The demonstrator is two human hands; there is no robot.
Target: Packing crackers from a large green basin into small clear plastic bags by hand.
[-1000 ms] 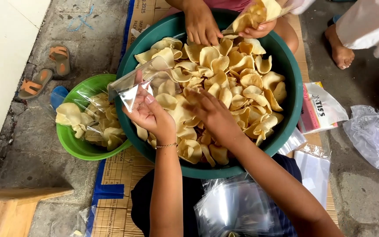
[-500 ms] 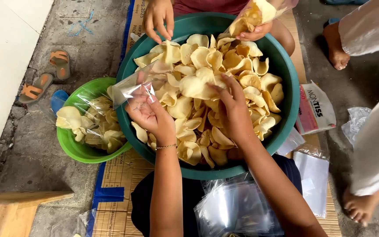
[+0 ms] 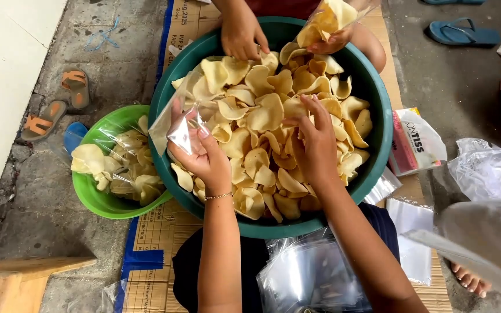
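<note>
Our left hand (image 3: 204, 159) pinches a clear plastic bag (image 3: 175, 124) at the rim of the big teal plastic basin (image 3: 378, 116); our right hand (image 3: 317, 142), fingers loosely spread, rests on the pale yellow crackers (image 3: 262, 116). We're on a woven mat (image 3: 158, 232) over rough concrete floor (image 3: 30, 197), green bowl (image 3: 97, 200) crowding the left.

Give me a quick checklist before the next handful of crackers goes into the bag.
1. Left hand grips the clear plastic bag: ok.
2. Bag mouth open: cannot tell.
3. Right hand on the crackers in the teal basin: ok.
4. Crackers gripped in its fingers: cannot tell.
5. Other person's hands apart from the bag: ok.
6. Green bowl of filled bags beside the left hand: ok.
</note>
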